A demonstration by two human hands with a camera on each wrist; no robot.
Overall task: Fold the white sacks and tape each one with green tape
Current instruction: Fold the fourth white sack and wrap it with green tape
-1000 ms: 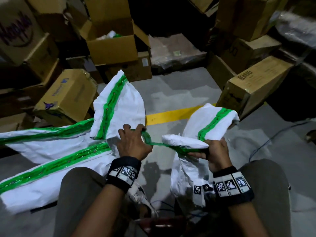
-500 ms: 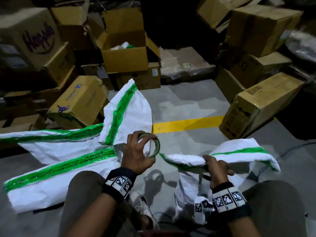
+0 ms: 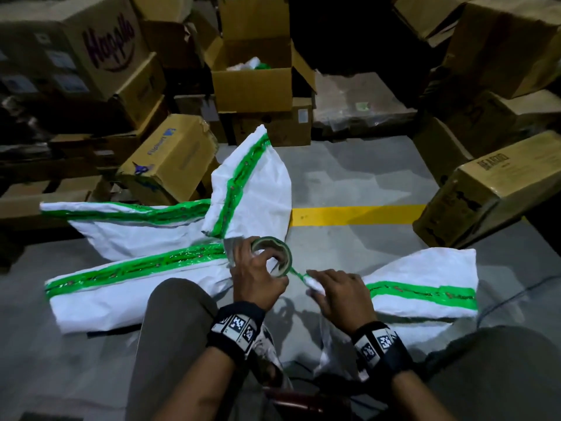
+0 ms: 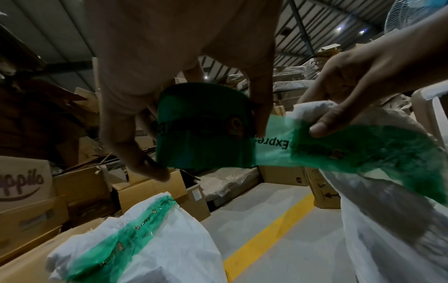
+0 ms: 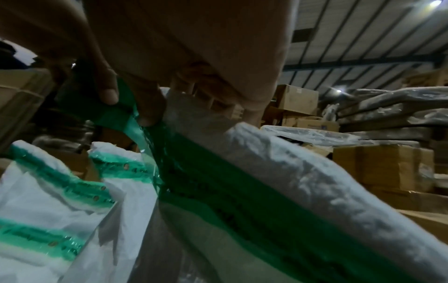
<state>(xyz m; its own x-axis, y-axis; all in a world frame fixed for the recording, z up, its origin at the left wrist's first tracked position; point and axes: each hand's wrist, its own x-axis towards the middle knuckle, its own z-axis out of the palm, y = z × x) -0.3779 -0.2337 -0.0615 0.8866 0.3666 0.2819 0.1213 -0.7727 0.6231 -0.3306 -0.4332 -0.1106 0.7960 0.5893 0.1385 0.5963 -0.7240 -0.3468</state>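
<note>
My left hand (image 3: 258, 276) grips the green tape roll (image 3: 273, 253), thumb and fingers around its rim (image 4: 201, 126). A short strip of tape (image 3: 296, 272) runs from the roll to the end of the folded white sack (image 3: 425, 296) lying across my lap to the right. My right hand (image 3: 337, 291) pinches that sack end, thumb pressed on the tape (image 4: 322, 126) stuck there. A green stripe runs along the sack (image 5: 242, 191). Several white sacks with green tape (image 3: 136, 268) lie on the floor to the left.
Cardboard boxes ring the grey floor: a tilted box (image 3: 173, 159) at left, an open box (image 3: 252, 77) behind, a long box (image 3: 491, 189) at right. A yellow floor line (image 3: 358, 214) crosses ahead. My knees flank the hands; a cable (image 3: 516, 299) lies at right.
The sack in my right hand has swung down from upright to lie flat rightward. My left hand brought the roll closer to the sack end, and the strip between them is shorter.
</note>
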